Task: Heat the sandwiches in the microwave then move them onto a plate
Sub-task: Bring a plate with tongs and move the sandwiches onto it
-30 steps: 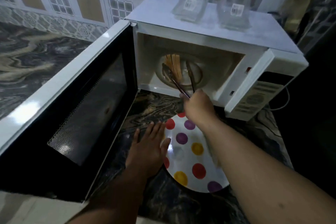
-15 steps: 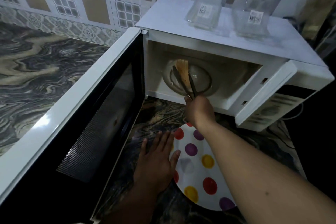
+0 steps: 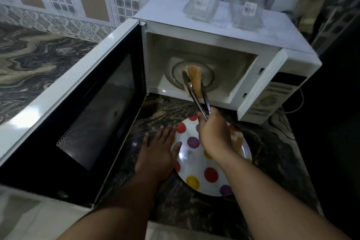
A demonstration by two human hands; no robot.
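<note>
The white microwave [image 3: 229, 31] stands with its door [image 3: 78, 107] swung wide to the left. My right hand [image 3: 214, 132] grips metal tongs [image 3: 196, 95], whose tips clamp a toasted sandwich [image 3: 194, 78] at the front of the cavity, over the glass turntable [image 3: 209, 76]. A white plate with coloured dots [image 3: 196, 163] lies on the counter below the opening. Another sandwich piece [image 3: 238, 142] shows on the plate behind my right wrist. My left hand [image 3: 157, 152] rests flat on the counter, its thumb touching the plate's left rim.
Two clear glass containers [image 3: 202, 0] [image 3: 247, 9] sit on top of the microwave. The marbled counter [image 3: 39, 60] stretches left behind the open door. A cable [image 3: 298, 103] runs beside the microwave's control panel on the right. A tiled wall is behind.
The tongs have closed on the sandwich and drawn it from the turntable's middle toward the cavity's front edge. My left hand stays at the plate's rim.
</note>
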